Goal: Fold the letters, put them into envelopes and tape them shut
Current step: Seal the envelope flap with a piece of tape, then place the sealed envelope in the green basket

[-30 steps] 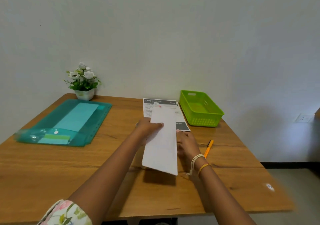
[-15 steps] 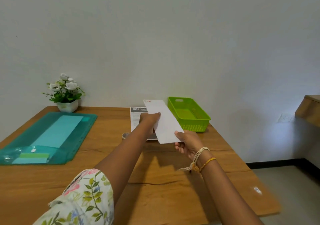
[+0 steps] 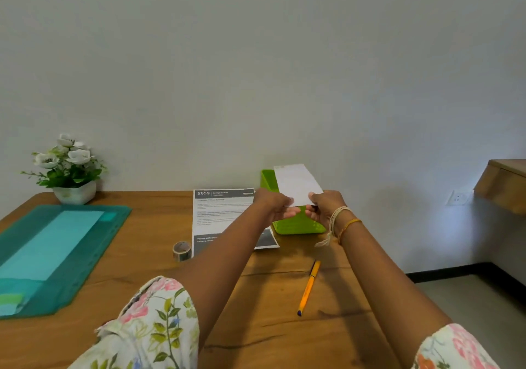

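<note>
A long white envelope (image 3: 296,183) is held up over the green basket (image 3: 299,224) at the back right of the table. My left hand (image 3: 274,205) grips its near left corner and my right hand (image 3: 323,206) grips its near right corner. A printed letter (image 3: 220,215) lies flat on the wood behind my left arm, partly hidden by it. A roll of tape (image 3: 182,250) stands just left of that sheet.
A teal plastic folder (image 3: 57,255) with light blue sheets covers the table's left side. A white pot of flowers (image 3: 68,169) stands at the back left. An orange pen (image 3: 308,286) lies between my arms. The wooden table (image 3: 279,331) ends on the right.
Both hands have carried the envelope away from me and to the right, from the table's middle to above the green basket. My left hand has shifted from its far end to the near corner.
</note>
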Demonstrator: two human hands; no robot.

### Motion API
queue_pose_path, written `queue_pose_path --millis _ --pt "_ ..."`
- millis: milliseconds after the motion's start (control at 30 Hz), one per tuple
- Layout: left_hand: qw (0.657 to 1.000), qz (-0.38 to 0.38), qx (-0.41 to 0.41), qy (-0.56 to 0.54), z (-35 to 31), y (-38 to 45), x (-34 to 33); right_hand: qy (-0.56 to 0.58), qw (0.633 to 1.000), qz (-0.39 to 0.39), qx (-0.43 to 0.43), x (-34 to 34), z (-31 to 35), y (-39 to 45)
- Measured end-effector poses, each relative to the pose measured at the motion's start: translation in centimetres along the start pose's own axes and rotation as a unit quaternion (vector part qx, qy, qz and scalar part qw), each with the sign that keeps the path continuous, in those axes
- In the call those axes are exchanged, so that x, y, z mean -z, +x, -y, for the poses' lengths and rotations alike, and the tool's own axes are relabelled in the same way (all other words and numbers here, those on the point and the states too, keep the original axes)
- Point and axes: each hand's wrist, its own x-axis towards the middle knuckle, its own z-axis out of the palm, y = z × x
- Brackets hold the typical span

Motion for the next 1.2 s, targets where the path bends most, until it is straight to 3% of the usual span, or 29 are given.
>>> queue_pose_path --millis 167,367,533,667,767,833,933,1067,1133,1200 --pt "0.999 -0.038 -0.009 0.027 -0.1 3.3 -1.3 -0.065 0.997 -0.014 -0.025 0.3 0.1 4.7" --pt "0.992 -0.066 -0.029 0.107 0.2 5.4 -0.8 -0.224 0.974 -0.030 0.000 0.0 -1.2 9.0" --pt "0.970 -0.125 -0.142 0.154 2.4 5.3 1.6 -0.459 0.879 -0.083 0.097 -0.2 -2.2 9.3" --pt "0.941 -0.163 -0.211 0.207 4.7 3.5 5.0 -0.532 0.820 -0.152 0.147 -1.2 -2.5 6.1" --pt "0.927 -0.177 -0.218 0.248 6.7 1.5 7.3 -0.519 0.805 -0.170 0.231 -3.4 -3.6 2.0" --pt "0.912 -0.187 -0.225 0.287 7.9 0.2 8.5 -0.493 0.811 -0.135 0.286 -5.4 -5.2 -0.6" --pt "0.872 -0.205 -0.267 0.356 9.6 -2.2 10.7 -0.459 0.826 -0.006 0.327 -8.6 -8.4 -3.7" --pt "0.796 -0.270 -0.312 0.443 11.7 -4.6 14.2 -0.508 0.783 0.142 0.330 -12.1 -11.6 -5.1" --pt "0.789 -0.309 -0.288 0.447 12.6 -5.2 16.2 -0.516 0.777 0.176 0.313 -13.4 -12.0 -5.4" --pt "0.809 -0.306 -0.258 0.429 13.2 -5.2 18.0 -0.530 0.770 0.191 0.302 -14.3 -12.2 -5.4"
